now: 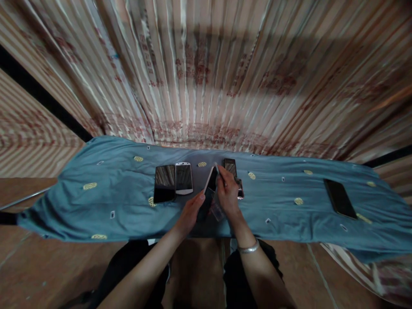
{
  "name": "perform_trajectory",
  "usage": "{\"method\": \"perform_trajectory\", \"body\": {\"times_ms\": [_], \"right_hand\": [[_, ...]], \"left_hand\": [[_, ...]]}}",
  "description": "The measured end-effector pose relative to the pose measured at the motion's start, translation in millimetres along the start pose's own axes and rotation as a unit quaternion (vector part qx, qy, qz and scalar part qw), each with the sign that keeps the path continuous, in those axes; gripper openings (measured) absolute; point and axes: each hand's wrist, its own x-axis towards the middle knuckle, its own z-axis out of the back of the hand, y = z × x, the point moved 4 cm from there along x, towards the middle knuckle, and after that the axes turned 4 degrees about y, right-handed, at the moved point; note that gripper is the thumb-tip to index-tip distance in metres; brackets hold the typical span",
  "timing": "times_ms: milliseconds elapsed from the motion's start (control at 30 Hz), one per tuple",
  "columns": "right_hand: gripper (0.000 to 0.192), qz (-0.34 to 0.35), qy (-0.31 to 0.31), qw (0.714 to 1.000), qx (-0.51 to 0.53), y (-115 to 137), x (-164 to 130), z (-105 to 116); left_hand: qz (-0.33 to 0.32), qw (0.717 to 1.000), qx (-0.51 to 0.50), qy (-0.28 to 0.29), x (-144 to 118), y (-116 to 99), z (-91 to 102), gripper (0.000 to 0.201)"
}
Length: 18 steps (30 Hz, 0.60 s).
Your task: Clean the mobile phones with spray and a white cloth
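Note:
A smartphone [208, 181] is held up on edge between my two hands, its pale side facing left and its dark face turned right. My left hand [189, 214] is closed on its lower left edge. My right hand [228, 189] has its fingers bent against the upper right part; whether something small is in them is hidden. Below the hands lies a clear plastic piece [217, 211], too dim to name. To the left, a black phone [165, 184] and a white phone [184, 178] lie side by side. A small dark phone [229, 166] lies behind my right hand.
A blue-green cloth with yellow prints [122, 206] covers the long table. Beside my right hand sits a dark shiny device [240, 189], partly hidden. Another black phone [340, 198] lies far right. Striped curtains [206, 86] hang behind, and dark poles [45, 92] frame the sides.

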Motion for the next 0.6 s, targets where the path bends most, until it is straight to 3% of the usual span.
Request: {"method": "perform_trajectory", "body": {"times_ms": [133,400,600], "right_hand": [[0.051,0.060,0.025,0.998,-0.025,19.9,-3.1,-1.5],[0.055,0.152,0.107,0.979,-0.090,36.5,-24.7,-12.3],[0.054,0.118,0.096,0.985,-0.084,25.6,-14.3,-5.4]], "left_hand": [[-0.029,0.999,0.028,0.000,-3.0,-4.7,2.0,0.056],[-0.074,0.995,-0.006,-0.069,3.5,-0.9,11.7,0.033],[-0.019,0.997,-0.014,-0.069,2.2,4.8,4.6,0.039]]}}
